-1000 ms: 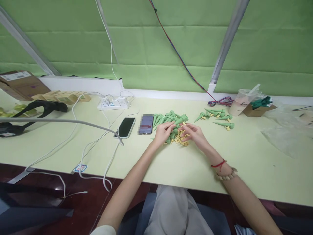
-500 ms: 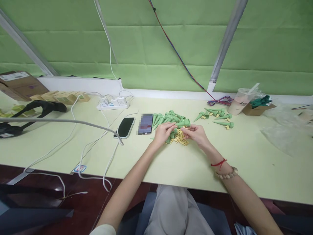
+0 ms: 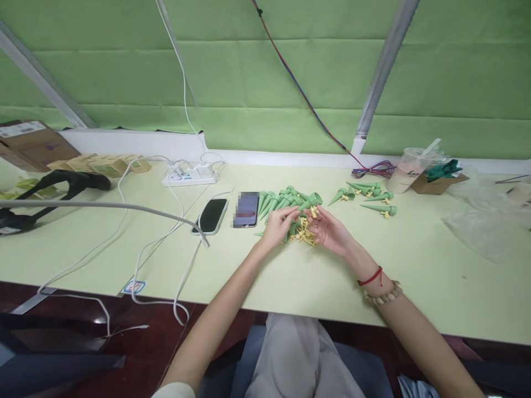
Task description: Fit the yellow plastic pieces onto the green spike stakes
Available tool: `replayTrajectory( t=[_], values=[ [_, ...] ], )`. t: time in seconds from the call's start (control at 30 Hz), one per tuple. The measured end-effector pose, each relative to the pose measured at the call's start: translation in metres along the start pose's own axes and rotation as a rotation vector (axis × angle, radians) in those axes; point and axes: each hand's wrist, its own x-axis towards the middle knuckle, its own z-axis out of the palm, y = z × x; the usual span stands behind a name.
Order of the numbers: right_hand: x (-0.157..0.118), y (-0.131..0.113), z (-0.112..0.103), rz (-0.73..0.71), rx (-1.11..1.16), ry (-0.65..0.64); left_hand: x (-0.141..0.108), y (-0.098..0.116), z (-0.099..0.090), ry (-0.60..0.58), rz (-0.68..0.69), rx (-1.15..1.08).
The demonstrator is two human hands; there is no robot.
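My left hand [image 3: 277, 225] pinches a green plastic watering spike [image 3: 311, 201] by its narrow end. The spike lies tilted, its wide open end pointing up and right. A small yellow valve [image 3: 314, 211] shows at the spike's side, at the fingertips of my right hand [image 3: 332, 229]. My right index finger and thumb appear closed on it, the other fingers loosely curled. Beneath my hands lies a pile of yellow valves [image 3: 305, 235]. More green spikes [image 3: 269, 202] are heaped just behind my left hand, partly covered by it.
Right of the heap lie several spikes with yellow valves fitted [image 3: 379, 210]. Two phones [image 3: 213, 215] lie to the left, near white cables and a power strip [image 3: 191, 174]. A drink cup [image 3: 409, 171], a small cardboard box [image 3: 440, 184] and clear plastic bags [image 3: 477, 221] stand at right.
The held spike has tipped so its wide end faces higher, and the yellow valve at its side is now visible. My right hand has turned and its lower fingers have loosened.
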Motion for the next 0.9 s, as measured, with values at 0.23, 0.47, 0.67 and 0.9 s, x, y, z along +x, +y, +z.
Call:
replayTrajectory(
  t=[0.23,0.47,0.67,0.9],
  values=[
    [0.005,0.009,-0.005,-0.055,-0.136,0.202,-0.003,-0.006,0.0,0.014,0.147,0.21],
    [0.009,0.011,-0.007,-0.398,-0.554,0.533,-0.005,-0.006,0.003,0.034,0.164,0.383],
    [0.004,-0.002,-0.006,0.06,0.036,0.102,0.0,0.002,-0.003,0.086,0.068,0.123],
    [0.001,-0.001,0.001,0.127,0.348,0.068,-0.001,0.01,-0.004,0.059,0.046,0.03]
  ],
)
